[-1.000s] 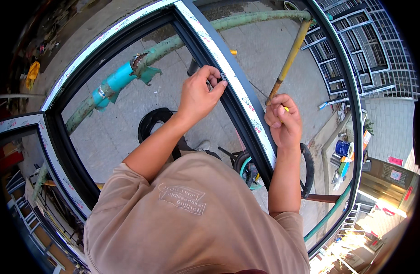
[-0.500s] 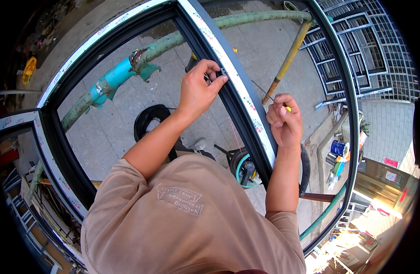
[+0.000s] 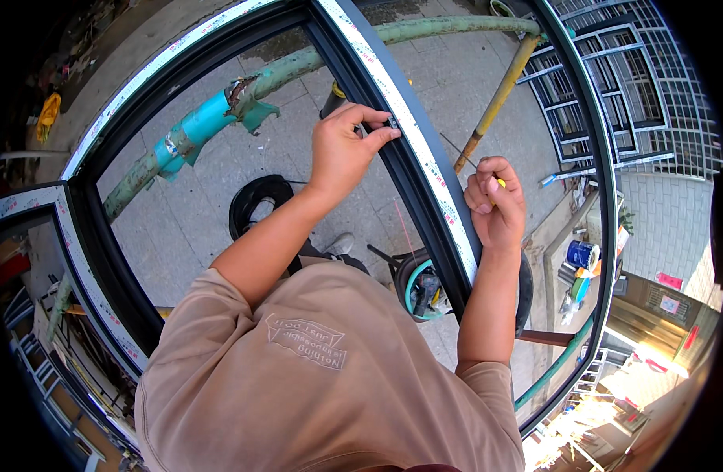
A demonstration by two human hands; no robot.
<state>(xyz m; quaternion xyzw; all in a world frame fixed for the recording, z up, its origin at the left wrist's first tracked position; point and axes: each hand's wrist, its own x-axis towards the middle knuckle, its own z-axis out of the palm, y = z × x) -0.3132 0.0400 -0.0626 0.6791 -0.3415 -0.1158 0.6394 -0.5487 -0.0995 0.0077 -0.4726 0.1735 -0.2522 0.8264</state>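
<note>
A large dark window frame (image 3: 434, 177), its face covered with white printed film, lies before me on green pipe rails. My left hand (image 3: 344, 153) is at the inner edge of its middle bar. Thumb and forefinger pinch a small dark fitting (image 3: 392, 123) against the groove there; the fingers hide most of it. On the other side of the bar, my right hand (image 3: 496, 208) is closed around a screwdriver with a yellow handle (image 3: 500, 183). Its thin shaft (image 3: 460, 152) points up and left toward the bar, with the tip apart from the fitting.
A rusty green pipe (image 3: 290, 72) wrapped in turquoise plastic runs under the frame, and a yellow pipe (image 3: 495, 98) joins it. Below are a bucket of tools (image 3: 415, 287) and a black round object (image 3: 247, 206). More frames (image 3: 605, 94) stand at the right, near a blue can (image 3: 583, 253).
My right hand has shifted slightly right and down with the screwdriver. The left hand stays pinched at the same place on the bar, and the whole view has moved a little.
</note>
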